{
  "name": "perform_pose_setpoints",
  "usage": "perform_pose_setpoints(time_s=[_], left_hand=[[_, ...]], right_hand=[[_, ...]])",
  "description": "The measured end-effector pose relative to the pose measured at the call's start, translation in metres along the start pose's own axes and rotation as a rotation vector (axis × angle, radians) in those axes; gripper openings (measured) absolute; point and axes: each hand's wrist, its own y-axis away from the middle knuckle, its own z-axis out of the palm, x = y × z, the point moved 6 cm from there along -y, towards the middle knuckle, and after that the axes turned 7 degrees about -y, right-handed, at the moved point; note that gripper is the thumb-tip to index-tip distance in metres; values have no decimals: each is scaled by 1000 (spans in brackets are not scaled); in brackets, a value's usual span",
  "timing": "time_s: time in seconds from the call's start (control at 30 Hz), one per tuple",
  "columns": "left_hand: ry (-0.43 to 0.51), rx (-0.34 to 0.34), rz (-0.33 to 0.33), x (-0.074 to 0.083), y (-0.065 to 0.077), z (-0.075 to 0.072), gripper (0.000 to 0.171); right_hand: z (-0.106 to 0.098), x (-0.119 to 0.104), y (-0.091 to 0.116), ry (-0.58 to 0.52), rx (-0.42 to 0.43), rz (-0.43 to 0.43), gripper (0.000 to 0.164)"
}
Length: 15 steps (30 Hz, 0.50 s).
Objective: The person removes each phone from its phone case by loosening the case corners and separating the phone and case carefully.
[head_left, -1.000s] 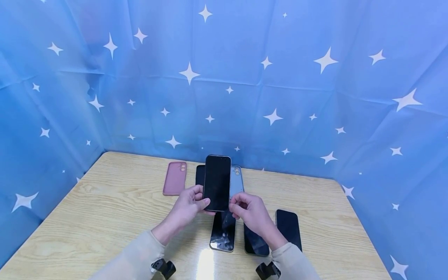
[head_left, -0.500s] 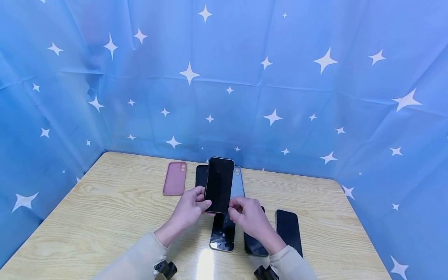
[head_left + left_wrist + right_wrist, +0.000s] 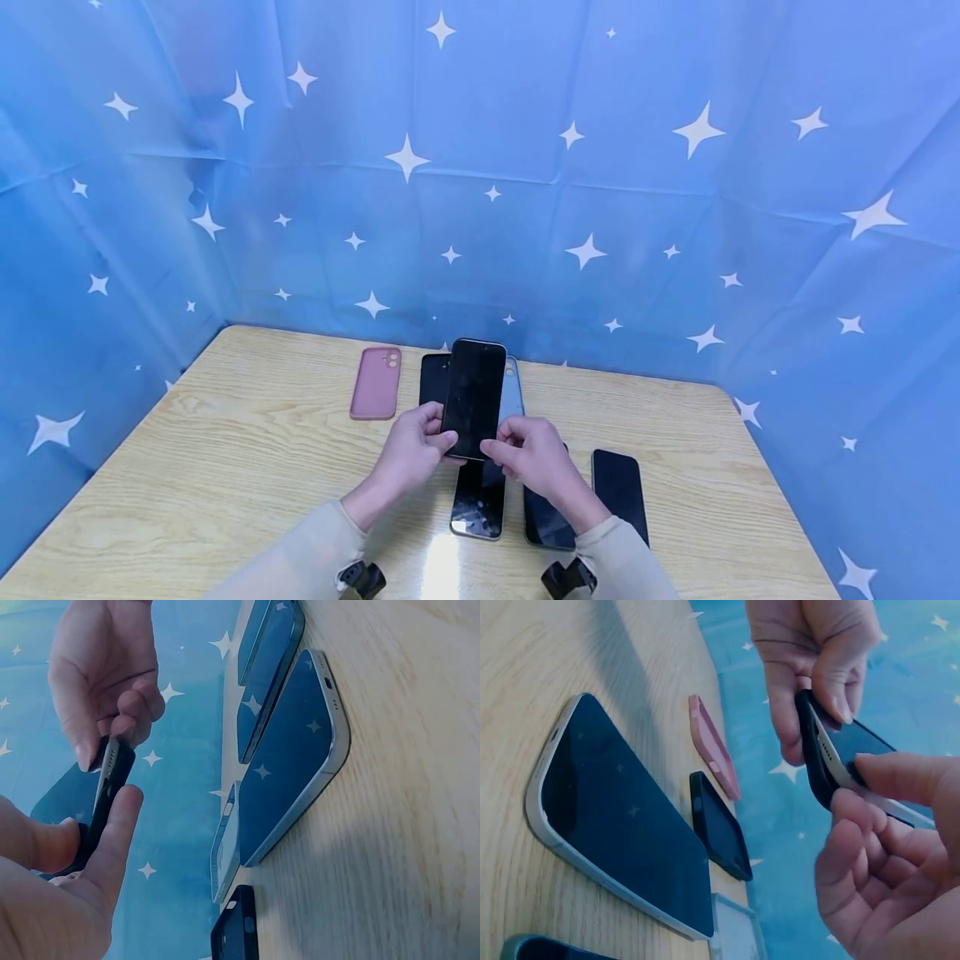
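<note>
In the head view a phone (image 3: 476,398) with a dark screen is held up over the table. My left hand (image 3: 411,447) grips its lower left side, thumb on the front and fingers behind. At the lower right corner my right hand (image 3: 534,454) pinches the edge between thumb and curled fingers. The right wrist view shows a black phone case (image 3: 815,761) behind the phone. The phone's pale bottom edge, with its speaker holes, stands partly out of the case there. Both thumbs press at the bottom corners.
Behind lie a pink case (image 3: 373,385), another black case (image 3: 432,380) and a light blue case (image 3: 512,395), the last two partly hidden. Nearer are three dark-screened phones: one in the middle (image 3: 478,502), one under the right forearm (image 3: 546,521), one farther right (image 3: 619,490).
Both hands have shifted slightly right and down with the phone, which now leans a little to the right. The right thumb has moved onto the front at the lower right corner.
</note>
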Motion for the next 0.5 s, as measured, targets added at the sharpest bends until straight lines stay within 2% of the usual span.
perform_pose_setpoints(time_s=[0.2,0.33,0.5], left_hand=[[55,4,-9,0,-1,3,15],[83,3,0,2,-3,5,19],[74,-6,-13,4,-4,4,19]], right_hand=[[-2,0,1,-111,49,14,27],[-3,-1,1,-102,72,4,27],[-3,1,0,-86,53,15,27]])
